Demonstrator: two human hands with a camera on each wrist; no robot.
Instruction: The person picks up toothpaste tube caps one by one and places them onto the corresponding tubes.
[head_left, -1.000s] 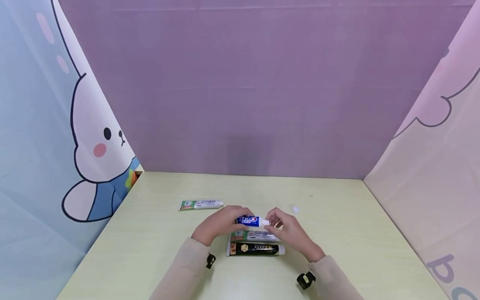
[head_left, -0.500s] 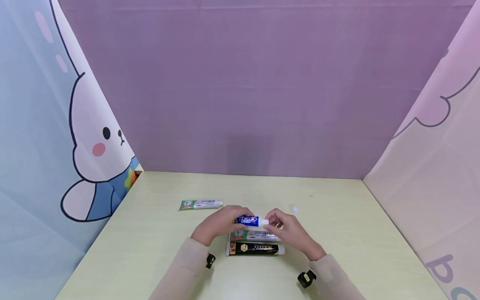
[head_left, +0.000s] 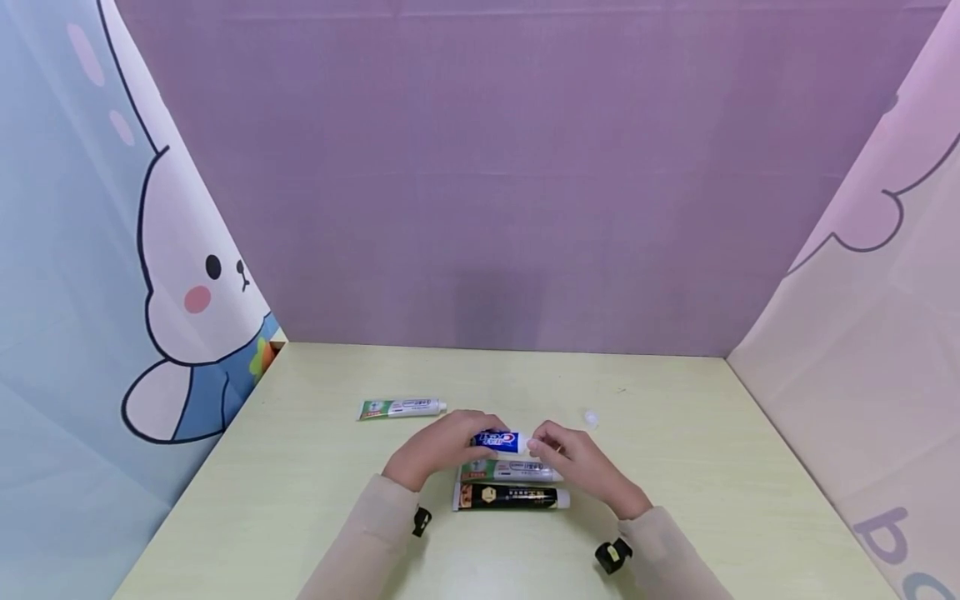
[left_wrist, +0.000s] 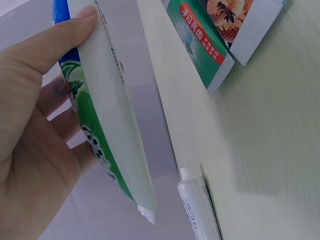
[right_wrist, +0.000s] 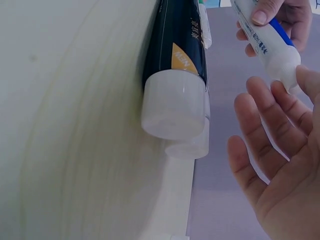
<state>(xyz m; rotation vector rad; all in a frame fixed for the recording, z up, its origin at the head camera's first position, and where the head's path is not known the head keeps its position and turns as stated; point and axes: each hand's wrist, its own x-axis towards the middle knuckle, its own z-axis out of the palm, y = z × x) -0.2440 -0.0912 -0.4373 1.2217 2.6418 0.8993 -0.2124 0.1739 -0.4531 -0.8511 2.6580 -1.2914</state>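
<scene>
My left hand (head_left: 450, 446) grips a blue, white and green toothpaste tube (head_left: 497, 442) between thumb and fingers, held over the tubes on the table. Its flat white back (left_wrist: 110, 95) faces the left wrist camera. At the tube's white end, my right hand (head_left: 581, 460) pinches the small cap (right_wrist: 290, 86) between thumb and index finger. The other right fingers are spread loosely in the right wrist view. Just below the hands lie a green and white toothpaste tube (head_left: 513, 472) and a black toothpaste tube (head_left: 513, 497), side by side, their caps to the right.
Farther back on the left of the pale table (head_left: 300, 500) lies another green and white toothpaste tube (head_left: 402, 408). A small whitish round thing (head_left: 591, 417) sits right of the hands. A purple backdrop (head_left: 480, 183) stands behind the table, with printed cloths at both sides.
The right fingertips have shifted slightly and now cover the white cap end that showed before. The left hand and the tubes on the table stay in place.
</scene>
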